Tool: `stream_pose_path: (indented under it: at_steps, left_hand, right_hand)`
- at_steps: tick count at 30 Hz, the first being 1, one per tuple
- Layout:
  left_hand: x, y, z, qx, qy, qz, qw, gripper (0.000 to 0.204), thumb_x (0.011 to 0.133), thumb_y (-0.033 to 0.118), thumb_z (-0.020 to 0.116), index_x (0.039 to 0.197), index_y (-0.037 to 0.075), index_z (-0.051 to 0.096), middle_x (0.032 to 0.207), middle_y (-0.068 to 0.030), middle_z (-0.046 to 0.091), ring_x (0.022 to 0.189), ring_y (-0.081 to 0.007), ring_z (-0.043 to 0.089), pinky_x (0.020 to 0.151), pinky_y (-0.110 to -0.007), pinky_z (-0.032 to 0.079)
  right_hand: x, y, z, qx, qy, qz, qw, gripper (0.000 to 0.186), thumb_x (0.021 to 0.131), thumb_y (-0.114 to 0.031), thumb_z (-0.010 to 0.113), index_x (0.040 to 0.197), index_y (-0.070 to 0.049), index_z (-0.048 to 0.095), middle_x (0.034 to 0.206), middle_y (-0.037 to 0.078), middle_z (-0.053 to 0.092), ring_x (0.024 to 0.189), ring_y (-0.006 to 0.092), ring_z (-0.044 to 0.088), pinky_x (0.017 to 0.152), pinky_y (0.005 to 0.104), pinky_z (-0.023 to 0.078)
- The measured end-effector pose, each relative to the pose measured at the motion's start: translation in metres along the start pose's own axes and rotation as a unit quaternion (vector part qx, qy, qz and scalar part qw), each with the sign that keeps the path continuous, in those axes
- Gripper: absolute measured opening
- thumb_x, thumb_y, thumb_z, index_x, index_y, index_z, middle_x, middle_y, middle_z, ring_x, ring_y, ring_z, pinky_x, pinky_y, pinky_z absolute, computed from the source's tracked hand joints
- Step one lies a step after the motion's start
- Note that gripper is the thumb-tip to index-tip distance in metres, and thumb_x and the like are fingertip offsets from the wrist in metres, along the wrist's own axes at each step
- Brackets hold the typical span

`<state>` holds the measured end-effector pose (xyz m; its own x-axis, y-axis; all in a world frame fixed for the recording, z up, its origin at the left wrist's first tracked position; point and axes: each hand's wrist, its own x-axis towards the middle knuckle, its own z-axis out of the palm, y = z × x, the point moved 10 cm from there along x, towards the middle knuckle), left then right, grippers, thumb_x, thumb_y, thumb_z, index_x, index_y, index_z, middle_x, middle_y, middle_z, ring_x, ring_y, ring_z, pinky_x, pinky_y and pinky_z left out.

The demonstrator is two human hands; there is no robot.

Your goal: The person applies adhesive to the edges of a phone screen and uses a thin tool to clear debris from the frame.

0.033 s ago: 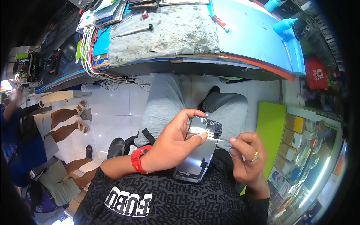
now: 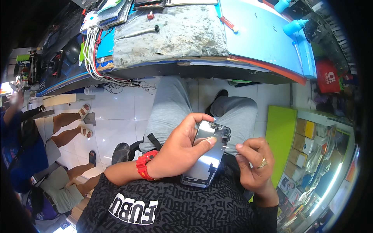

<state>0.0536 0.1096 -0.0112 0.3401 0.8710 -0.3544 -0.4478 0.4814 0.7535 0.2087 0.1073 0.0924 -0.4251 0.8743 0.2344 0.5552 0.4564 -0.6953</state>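
My left hand [image 2: 176,149], with a red watch on its wrist, grips a phone screen assembly [image 2: 213,160] above my lap. Its thumb lies across the bright metal backing, and the index finger hooks over the top edge. Small dark parts and flex pieces show near the top and bottom of the assembly. Just off the assembly's right edge, my right hand [image 2: 254,161], wearing a gold ring, is closed in a pinch. A faint thin line shows between those fingertips and the edge; what they hold is too fine to name.
Ahead is a workbench with a stained grey mat [image 2: 171,37], a black-tipped tool [image 2: 140,32], a red-handled screwdriver [image 2: 228,24] on a blue mat [image 2: 260,46], and a blue bottle [image 2: 295,26]. White cables [image 2: 90,50] hang at its left. A glass display case [image 2: 311,155] stands right; people sit left.
My right hand has shifted very slightly left and down. The thin strand at its fingertips shows less, and the glare on the screen assembly has changed with a slight tilt.
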Motion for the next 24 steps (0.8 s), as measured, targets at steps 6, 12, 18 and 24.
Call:
stream_pose_path:
  at_steps: [6, 12, 18, 24]
  left_hand:
    - [-0.002, 0.006, 0.009, 0.143, -0.098, -0.054, 0.983, 0.046, 0.105, 0.002, 0.068, 0.147, -0.001, 0.050, 0.107, -0.0037, 0.065, 0.085, -0.0043, 0.060, 0.070, -0.022, 0.047]
    - [0.001, 0.009, 0.015, 0.326, -0.248, -0.058, 0.910, 0.048, 0.102, 0.011, 0.074, 0.145, 0.001, 0.055, 0.086, -0.0049, 0.066, 0.075, -0.0099, 0.062, 0.069, -0.030, 0.049]
    - [-0.002, 0.000, 0.015, 0.314, -0.271, -0.054, 0.909, 0.045, 0.102, 0.010, 0.073, 0.143, 0.002, 0.058, 0.089, -0.0054, 0.070, 0.077, -0.0092, 0.064, 0.070, -0.030, 0.050]
    - [-0.001, 0.000, 0.016, 0.317, -0.271, -0.085, 0.905, 0.044, 0.102, 0.010, 0.073, 0.143, 0.002, 0.059, 0.089, -0.0053, 0.071, 0.074, -0.0066, 0.061, 0.067, -0.028, 0.048]
  right_hand:
    - [0.005, 0.012, -0.009, -0.021, 0.002, 0.018, 1.000, 0.037, 0.084, 0.004, 0.081, 0.118, -0.008, 0.074, 0.092, 0.009, 0.068, 0.075, 0.0260, 0.063, 0.066, 0.0368, 0.049]
    - [0.013, 0.009, -0.005, -0.049, -0.104, 0.004, 0.993, 0.032, 0.079, 0.002, 0.083, 0.109, -0.010, 0.076, 0.085, 0.006, 0.067, 0.072, 0.0266, 0.064, 0.063, 0.0379, 0.048]
    - [0.009, 0.006, 0.006, -0.102, -0.151, -0.086, 0.980, 0.038, 0.069, -0.002, 0.079, 0.104, -0.014, 0.078, 0.087, 0.003, 0.065, 0.071, 0.0226, 0.060, 0.062, 0.0374, 0.043]
    - [0.012, 0.003, 0.007, -0.118, -0.147, -0.125, 0.974, 0.042, 0.064, -0.004, 0.078, 0.104, -0.015, 0.078, 0.090, 0.002, 0.065, 0.075, 0.0213, 0.059, 0.067, 0.0381, 0.042]
